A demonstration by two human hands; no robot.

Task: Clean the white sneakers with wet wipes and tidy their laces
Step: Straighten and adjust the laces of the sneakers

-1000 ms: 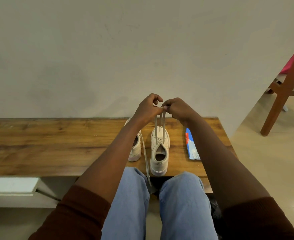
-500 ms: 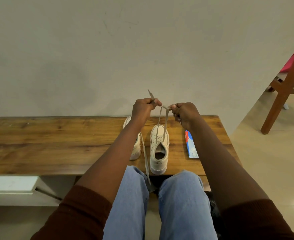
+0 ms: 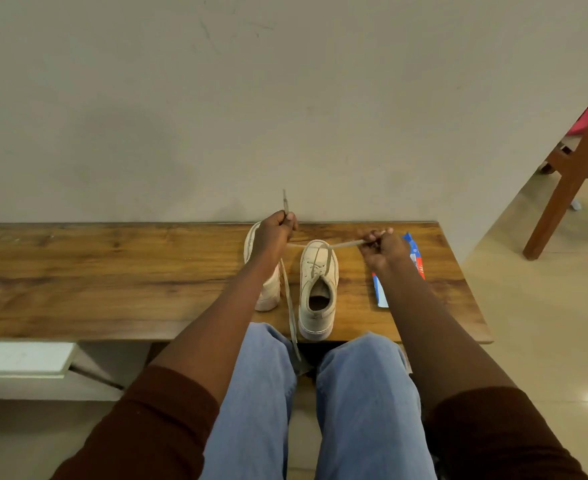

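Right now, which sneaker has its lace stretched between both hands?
The right sneaker, its opening in view; the left sneaker sits partly hidden behind the left hand.

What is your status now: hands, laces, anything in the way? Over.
Left hand, right hand each grip one lace end, pulled apart over right sneaker. Loose lace beside left sneaker hangs off bench edge. Nothing blocking.

I get one view: head-worn wide-angle, faces forward and down over lap [image 3: 320, 410] onto bench [image 3: 112, 278] against wall [image 3: 285, 98]; bench near.
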